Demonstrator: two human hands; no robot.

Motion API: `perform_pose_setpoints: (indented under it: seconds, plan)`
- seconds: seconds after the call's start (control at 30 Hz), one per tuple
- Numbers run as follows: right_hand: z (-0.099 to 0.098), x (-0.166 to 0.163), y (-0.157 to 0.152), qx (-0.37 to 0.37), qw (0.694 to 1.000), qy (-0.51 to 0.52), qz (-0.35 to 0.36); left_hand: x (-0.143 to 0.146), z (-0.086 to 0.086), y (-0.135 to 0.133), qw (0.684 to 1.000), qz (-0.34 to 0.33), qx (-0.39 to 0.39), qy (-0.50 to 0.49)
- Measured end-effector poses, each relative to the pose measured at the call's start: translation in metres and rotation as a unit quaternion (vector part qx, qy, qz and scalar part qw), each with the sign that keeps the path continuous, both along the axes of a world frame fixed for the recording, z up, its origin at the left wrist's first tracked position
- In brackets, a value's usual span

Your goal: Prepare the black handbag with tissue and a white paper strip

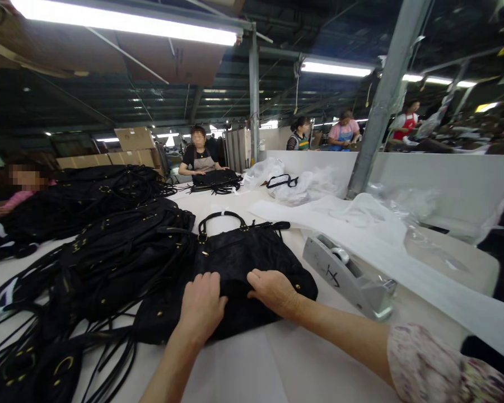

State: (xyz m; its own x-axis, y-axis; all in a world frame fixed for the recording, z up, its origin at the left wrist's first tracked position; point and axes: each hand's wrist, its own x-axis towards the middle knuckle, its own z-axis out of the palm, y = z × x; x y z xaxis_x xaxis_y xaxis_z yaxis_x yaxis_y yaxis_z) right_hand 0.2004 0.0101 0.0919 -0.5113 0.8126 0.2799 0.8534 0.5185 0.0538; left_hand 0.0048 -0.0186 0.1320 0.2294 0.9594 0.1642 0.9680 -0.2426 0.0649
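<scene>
A black handbag [252,252] with gold fittings lies flat on the white table [252,369] in front of me, its looped handle [220,215] pointing away. My left hand [204,305] is closed on the bag's fabric left of its middle, thumb toward the right. Opposite it, my right hand [273,291] pinches the same fabric, fingertips curled under and partly hidden. Between the two hands the cloth is bunched a little. Right of the bag stands a grey tape dispenser [348,274] with a black mark on its side.
Black bags with straps [109,257] are heaped along the left. White foam sheet [403,252] and clear plastic bags [311,184] lie at the right and back. A metal post [382,95] rises behind the dispenser. Across the table a person [199,154] handles another black bag [216,178].
</scene>
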Motion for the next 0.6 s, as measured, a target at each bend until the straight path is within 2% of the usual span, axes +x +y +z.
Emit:
perform_pose_setpoints:
  seconds: [0.1,0.23,0.27,0.33,0.43,0.47,0.53,0.6]
  plan:
    - [0.013,0.013,0.004,-0.039,0.999,0.008,-0.008,0.032,-0.017,0.002,0.998,-0.02,0.063,0.005]
    - [0.036,0.037,-0.004,-0.105,0.994,-0.016,-0.028,0.035,-0.05,0.015,0.99,-0.066,0.122,-0.015]
    - [0.039,0.041,-0.009,-0.102,0.994,-0.026,-0.024,0.031,-0.056,0.019,0.988,-0.074,0.134,-0.026]
    - [0.039,0.047,-0.019,-0.047,0.998,-0.035,-0.018,0.025,-0.064,0.024,0.983,-0.082,0.156,-0.047]
    - [0.024,0.056,-0.028,0.097,0.995,-0.022,-0.015,0.022,-0.064,0.017,0.98,-0.066,0.179,-0.06]
    - [0.016,0.062,-0.025,0.134,0.991,-0.014,0.009,0.023,-0.063,0.013,0.98,-0.054,0.184,-0.057]
    - [-0.006,0.071,-0.004,0.201,0.975,0.038,0.089,0.028,-0.064,0.009,0.98,-0.03,0.191,-0.041]
    - [-0.03,0.066,0.029,0.231,0.956,0.106,0.149,0.03,-0.071,0.012,0.98,0.004,0.199,-0.017]
